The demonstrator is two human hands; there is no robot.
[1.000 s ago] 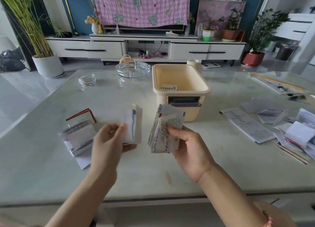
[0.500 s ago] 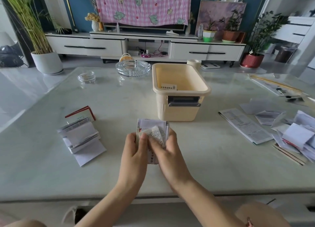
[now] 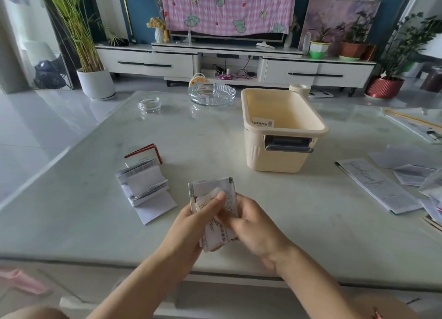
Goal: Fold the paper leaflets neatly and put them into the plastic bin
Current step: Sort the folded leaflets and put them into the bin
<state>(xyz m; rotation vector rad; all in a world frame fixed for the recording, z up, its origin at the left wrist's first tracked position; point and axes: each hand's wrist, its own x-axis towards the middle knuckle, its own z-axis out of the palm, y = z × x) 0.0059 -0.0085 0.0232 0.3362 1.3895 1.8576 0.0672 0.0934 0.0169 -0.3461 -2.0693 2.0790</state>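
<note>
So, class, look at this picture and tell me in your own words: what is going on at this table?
A person at the table grips a bundle of folded leaflets with the left hand and right hand together. The cream plastic bin stands just beyond, with one folded slip showing inside. A pile of folded leaflets lies to the left, and unfolded sheets are spread out on the right, not yet folded.

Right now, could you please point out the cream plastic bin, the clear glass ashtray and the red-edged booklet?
cream plastic bin (image 3: pixel 279 162): head view, front wall.
clear glass ashtray (image 3: pixel 210 102): head view, near rim.
red-edged booklet (image 3: pixel 143 157): head view, cover.
</note>
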